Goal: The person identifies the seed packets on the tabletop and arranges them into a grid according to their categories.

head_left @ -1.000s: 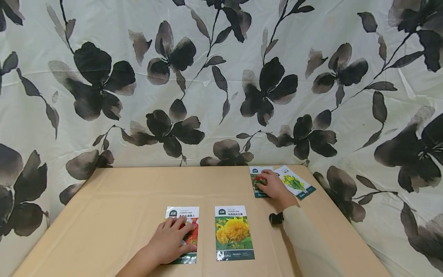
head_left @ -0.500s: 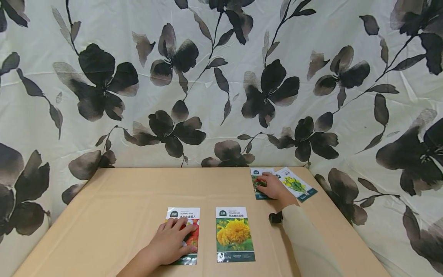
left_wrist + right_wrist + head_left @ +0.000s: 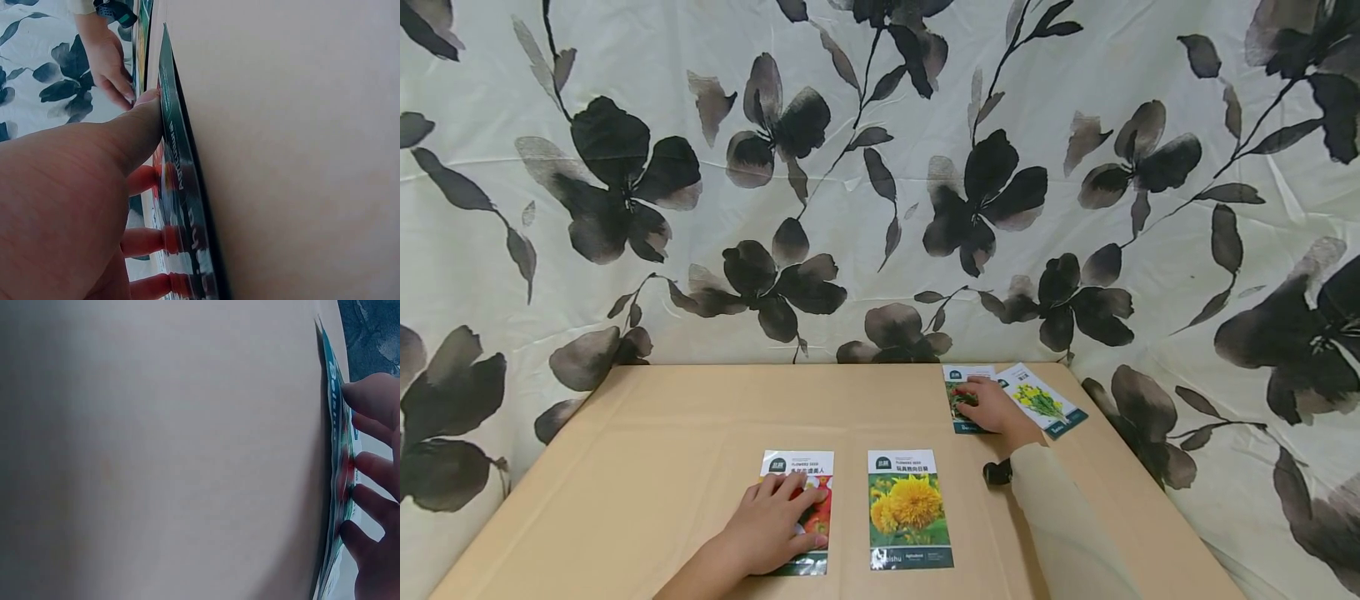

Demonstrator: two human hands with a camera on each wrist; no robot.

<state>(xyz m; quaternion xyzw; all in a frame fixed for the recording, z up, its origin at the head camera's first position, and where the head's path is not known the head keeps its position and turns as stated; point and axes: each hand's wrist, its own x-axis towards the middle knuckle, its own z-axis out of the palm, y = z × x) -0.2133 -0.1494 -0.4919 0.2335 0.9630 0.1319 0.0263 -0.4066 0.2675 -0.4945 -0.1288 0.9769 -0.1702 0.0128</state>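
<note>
My left hand lies on a seed packet with red pictures, near the front of the table. Its fingers are spread across the packet's face, and in the left wrist view the thumb touches near one end. Farther back on the right, my right hand rests its fingertips on another seed packet, whose green and red picture is partly covered. The right wrist view shows thumb and fingers on that packet's face. Both packets lie on the table. Between the hands, closer to the left, is a sunflower seed packet.
Beside my right hand a slanted packet with small yellow flowers lies near the table's back right corner. The light brown table ends at a white floral cloth. A dark band sits on my right wrist.
</note>
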